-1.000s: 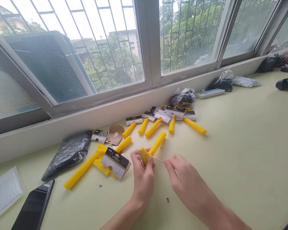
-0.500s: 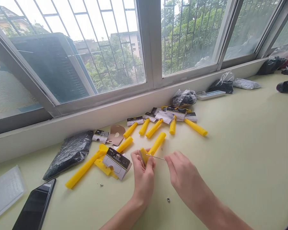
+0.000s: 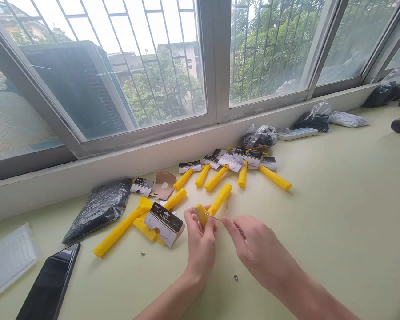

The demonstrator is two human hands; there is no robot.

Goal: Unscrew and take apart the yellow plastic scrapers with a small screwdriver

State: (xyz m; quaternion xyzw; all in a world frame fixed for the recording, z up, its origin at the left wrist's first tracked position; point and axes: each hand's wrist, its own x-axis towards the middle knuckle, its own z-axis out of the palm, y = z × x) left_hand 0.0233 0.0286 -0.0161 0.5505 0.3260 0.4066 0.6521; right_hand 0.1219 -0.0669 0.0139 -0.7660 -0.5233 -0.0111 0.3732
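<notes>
My left hand [image 3: 202,242] is closed around the head of a yellow scraper [image 3: 221,198], whose handle points up and to the right. In my closed right hand [image 3: 253,238] is a screwdriver with a thin metal shaft [image 3: 213,217]; most of its handle is hidden by the fingers. The shaft's tip touches the side of the scraper head. Left of my hands lie more yellow scrapers [image 3: 120,232], one partly under a black-and-white cardboard header card [image 3: 165,224]. A small metal fastener [image 3: 235,277] lies near my right wrist, and another small metal piece [image 3: 143,254] is farther left.
Several carded yellow scrapers [image 3: 217,178] lie along the windowsill. Nearby are a black plastic bag [image 3: 98,209], a brown card [image 3: 164,184], a phone [image 3: 48,282], a clear plastic sheet [image 3: 10,262], a clear bag of dark items [image 3: 260,137] and a white power strip [image 3: 298,134].
My right hand has shifted a little closer to the scraper along the screwdriver, its fingers now posed differently. My left hand keeps its hold. The whole view has moved slightly.
</notes>
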